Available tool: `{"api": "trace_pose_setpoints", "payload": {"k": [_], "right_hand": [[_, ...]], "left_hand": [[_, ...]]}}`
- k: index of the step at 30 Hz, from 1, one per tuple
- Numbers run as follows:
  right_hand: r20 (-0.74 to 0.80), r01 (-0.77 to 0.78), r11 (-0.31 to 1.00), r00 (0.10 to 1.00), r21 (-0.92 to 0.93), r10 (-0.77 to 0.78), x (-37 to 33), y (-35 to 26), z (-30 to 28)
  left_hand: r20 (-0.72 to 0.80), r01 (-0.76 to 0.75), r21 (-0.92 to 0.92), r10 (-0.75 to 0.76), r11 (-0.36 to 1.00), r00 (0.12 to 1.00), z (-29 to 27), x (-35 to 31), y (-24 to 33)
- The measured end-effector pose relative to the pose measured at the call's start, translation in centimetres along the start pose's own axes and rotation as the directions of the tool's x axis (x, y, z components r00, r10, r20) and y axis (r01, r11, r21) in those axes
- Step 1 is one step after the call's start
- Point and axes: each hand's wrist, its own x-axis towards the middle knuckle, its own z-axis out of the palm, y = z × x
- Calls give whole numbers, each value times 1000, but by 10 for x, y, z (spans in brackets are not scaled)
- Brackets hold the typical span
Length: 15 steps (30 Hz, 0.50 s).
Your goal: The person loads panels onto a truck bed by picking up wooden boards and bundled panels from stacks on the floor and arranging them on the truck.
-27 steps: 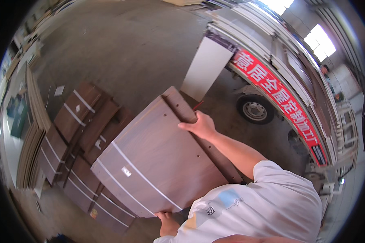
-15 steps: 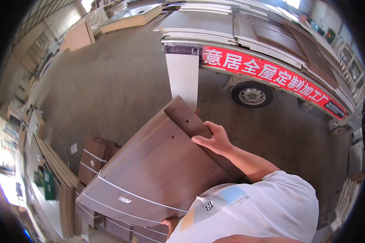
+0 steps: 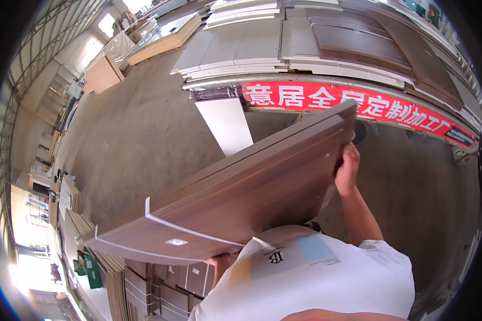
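Observation:
A strapped bundle of brown wood-look panels (image 3: 251, 187) is held up across the front of my body, tilted, its broad face toward me. White straps and a small white label show near its left end. My right hand (image 3: 348, 167) grips the bundle's right end, fingers wrapped over the edge. At the lower edge, close to my shirt, my left hand (image 3: 218, 260) holds the bundle; most of its fingers are hidden by the panels. The bundle's far corner covers part of the red banner (image 3: 300, 95) on a flatbed truck.
Stacked grey and brown boards (image 3: 251, 45) lie on the truck bed ahead. A white panel (image 3: 225, 125) hangs or leans at its rear corner. More strapped brown bundles (image 3: 171, 278) and upright boards (image 3: 115, 278) with a green bag (image 3: 92, 272) stand at lower left.
The bundle has been lifted and swung right, its far end now in front of the truck's banner. My right hand has moved right and up with it. The view has shifted closer to the truck.

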Motion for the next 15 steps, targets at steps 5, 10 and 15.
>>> {"api": "trace_pose_setpoints", "payload": {"k": [5,10,15], "right_hand": [[-44,-8,997,999,80,11,78,26,-8],[-171,1,996,985,86,14,150,77,-7],[-274,45,975,962,217,17,249,97,55]], "left_hand": [[80,17,-11,-16,1000,997,144,30,-28],[212,29,-8,-27,1000,977,297,63,-68],[273,-4,37,-6,999,962,465,93,-62]]}}
